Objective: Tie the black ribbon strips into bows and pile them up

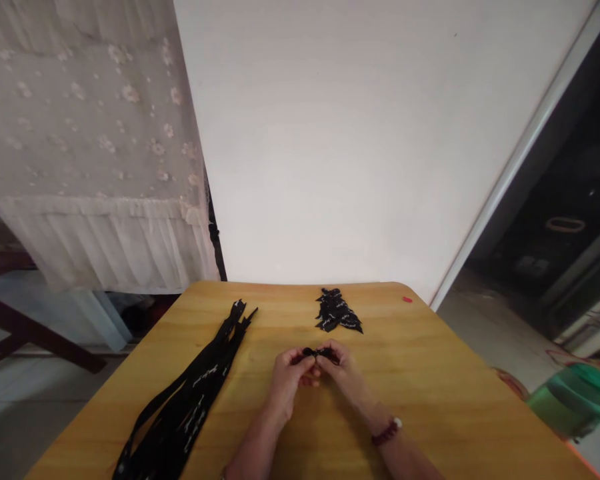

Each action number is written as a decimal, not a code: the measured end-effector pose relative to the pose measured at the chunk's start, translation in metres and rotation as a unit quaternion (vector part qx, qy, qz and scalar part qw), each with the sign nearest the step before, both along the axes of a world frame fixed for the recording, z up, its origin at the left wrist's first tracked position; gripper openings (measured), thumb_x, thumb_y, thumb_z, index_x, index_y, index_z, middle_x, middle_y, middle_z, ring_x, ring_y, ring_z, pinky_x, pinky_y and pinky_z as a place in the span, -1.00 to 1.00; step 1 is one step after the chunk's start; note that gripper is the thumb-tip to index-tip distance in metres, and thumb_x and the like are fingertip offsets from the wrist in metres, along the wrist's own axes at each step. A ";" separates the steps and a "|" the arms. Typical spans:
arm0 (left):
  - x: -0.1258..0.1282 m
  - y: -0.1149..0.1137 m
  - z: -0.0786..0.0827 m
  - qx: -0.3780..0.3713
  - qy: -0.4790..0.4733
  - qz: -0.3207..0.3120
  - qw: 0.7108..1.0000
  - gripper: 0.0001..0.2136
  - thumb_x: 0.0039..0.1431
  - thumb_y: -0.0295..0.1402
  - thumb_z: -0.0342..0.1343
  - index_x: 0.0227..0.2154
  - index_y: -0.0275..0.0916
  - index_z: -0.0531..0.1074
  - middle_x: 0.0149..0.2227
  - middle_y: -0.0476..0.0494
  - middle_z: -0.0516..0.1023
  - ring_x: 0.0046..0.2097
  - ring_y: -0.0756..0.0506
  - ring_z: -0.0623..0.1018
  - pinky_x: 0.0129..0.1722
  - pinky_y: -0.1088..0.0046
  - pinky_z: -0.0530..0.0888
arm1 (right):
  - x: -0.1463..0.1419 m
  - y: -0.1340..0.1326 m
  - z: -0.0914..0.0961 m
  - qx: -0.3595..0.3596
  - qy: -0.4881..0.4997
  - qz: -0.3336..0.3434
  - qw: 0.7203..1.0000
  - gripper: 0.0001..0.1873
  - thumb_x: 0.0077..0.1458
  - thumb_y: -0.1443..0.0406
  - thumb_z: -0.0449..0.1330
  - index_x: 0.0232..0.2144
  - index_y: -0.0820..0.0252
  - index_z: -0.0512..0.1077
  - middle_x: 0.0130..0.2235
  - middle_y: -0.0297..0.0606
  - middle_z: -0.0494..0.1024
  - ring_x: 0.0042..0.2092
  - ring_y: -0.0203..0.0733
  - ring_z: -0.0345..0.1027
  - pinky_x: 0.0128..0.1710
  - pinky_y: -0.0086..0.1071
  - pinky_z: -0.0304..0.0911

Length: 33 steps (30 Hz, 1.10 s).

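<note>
Between my two hands is a small black ribbon bow (310,352), held just above the table near its middle. My left hand (294,370) pinches its left side with thumb and fingers. On the other side, my right hand (339,363) grips the right loop, the thumbs almost meeting at the centre. Beyond my hands lies a small pile of black ribbon bows (336,312) with white lettering. To the left, a bundle of long black ribbons (195,393) with white print stretches toward the table's near edge.
The wooden table (430,387) stands against a white wall (325,147). A small red object (407,299) lies near its far right corner. A green container (573,400) is on the right beyond the table edge. At left hangs a lace curtain (105,147).
</note>
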<state>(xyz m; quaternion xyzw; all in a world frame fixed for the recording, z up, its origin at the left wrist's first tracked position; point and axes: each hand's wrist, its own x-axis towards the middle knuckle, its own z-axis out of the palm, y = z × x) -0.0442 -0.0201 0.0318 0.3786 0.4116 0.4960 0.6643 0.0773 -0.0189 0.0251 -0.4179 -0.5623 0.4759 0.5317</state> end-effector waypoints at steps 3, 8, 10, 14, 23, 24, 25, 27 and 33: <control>-0.001 0.001 -0.002 -0.008 -0.017 -0.002 1.000 -0.81 -0.26 -0.35 0.15 -0.56 -0.37 0.33 -0.62 -0.03 0.39 -0.60 0.04 0.38 -0.64 0.52 0.37 | -0.001 0.000 -0.001 0.004 -0.006 0.008 1.000 -0.90 -0.17 0.30 0.15 -0.51 0.20 0.31 -0.53 -0.37 0.37 -0.45 -0.29 0.24 -0.42 -0.41 0.14; -0.001 0.000 -0.003 -0.020 -0.003 0.007 1.000 -0.79 -0.30 -0.33 0.16 -0.56 -0.34 0.32 -0.64 0.01 0.36 -0.65 0.05 0.36 -0.73 0.56 0.31 | -0.001 0.000 -0.004 0.008 -0.030 -0.019 0.999 -0.83 -0.21 0.33 0.16 -0.45 0.20 0.29 -0.52 -0.39 0.35 -0.45 -0.28 0.23 -0.42 -0.41 0.14; -0.001 0.000 -0.003 -0.026 0.009 0.028 0.999 -0.77 -0.31 -0.32 0.16 -0.55 -0.33 0.31 -0.66 0.04 0.34 -0.70 0.07 0.34 -0.80 0.60 0.23 | 0.001 0.000 -0.005 0.009 -0.037 -0.033 0.999 -0.74 -0.22 0.32 0.17 -0.37 0.19 0.27 -0.51 -0.39 0.35 -0.43 -0.27 0.23 -0.41 -0.41 0.15; -0.002 0.003 -0.004 -0.025 0.027 0.076 0.996 -0.77 -0.29 -0.29 0.14 -0.54 -0.32 0.31 -0.75 0.09 0.27 -0.78 0.10 0.26 -0.86 0.64 0.14 | 0.002 0.001 -0.005 0.004 -0.064 -0.019 0.998 -0.86 -0.15 0.27 0.12 -0.46 0.21 0.30 -0.51 -0.37 0.34 -0.44 -0.29 0.21 -0.43 -0.43 0.12; -0.003 0.003 -0.001 -0.014 0.046 0.062 0.997 -0.70 -0.24 -0.32 0.09 -0.38 -0.37 0.36 -0.82 0.10 0.25 -0.81 0.10 0.19 -0.86 0.63 0.11 | -0.002 0.002 -0.007 -0.019 -0.067 -0.025 0.997 -0.82 -0.12 0.26 0.07 -0.65 0.19 0.17 -0.68 -0.49 0.14 -0.62 -0.39 0.01 -0.62 -0.50 -0.06; -0.003 0.002 -0.001 -0.015 0.043 0.060 0.997 -0.71 -0.24 -0.33 0.09 -0.39 -0.38 0.37 -0.82 0.10 0.25 -0.81 0.10 0.20 -0.86 0.63 0.12 | -0.002 0.002 -0.007 -0.020 -0.069 -0.026 0.997 -0.82 -0.12 0.26 0.07 -0.65 0.19 0.17 -0.67 -0.49 0.14 -0.61 -0.39 0.00 -0.62 -0.50 -0.06; -0.003 0.002 -0.001 -0.016 0.039 0.059 0.997 -0.73 -0.24 -0.33 0.09 -0.41 -0.38 0.37 -0.82 0.09 0.25 -0.80 0.10 0.21 -0.85 0.63 0.13 | -0.002 0.002 -0.006 -0.019 -0.074 -0.027 0.997 -0.81 -0.12 0.26 0.07 -0.65 0.19 0.16 -0.68 -0.49 0.13 -0.61 -0.39 0.00 -0.62 -0.50 -0.06; -0.003 0.002 -0.002 -0.020 0.034 0.057 0.998 -0.76 -0.26 -0.33 0.10 -0.46 -0.37 0.36 -0.82 0.09 0.26 -0.80 0.09 0.22 -0.85 0.62 0.15 | -0.002 0.001 -0.006 -0.012 -0.087 -0.032 0.996 -0.82 -0.13 0.27 0.07 -0.66 0.19 0.16 -0.67 -0.48 0.12 -0.60 -0.38 0.00 -0.61 -0.50 -0.05; -0.004 0.003 -0.002 -0.033 0.041 0.086 0.995 -0.79 -0.27 -0.30 0.11 -0.54 -0.33 0.33 -0.87 0.15 0.16 -0.85 0.12 0.14 -0.89 0.65 0.03 | -0.005 -0.001 -0.006 0.028 -0.132 -0.022 0.991 -0.86 -0.11 0.33 0.04 -0.65 0.20 0.21 -0.63 -0.45 0.17 -0.55 -0.36 0.04 -0.56 -0.50 -0.01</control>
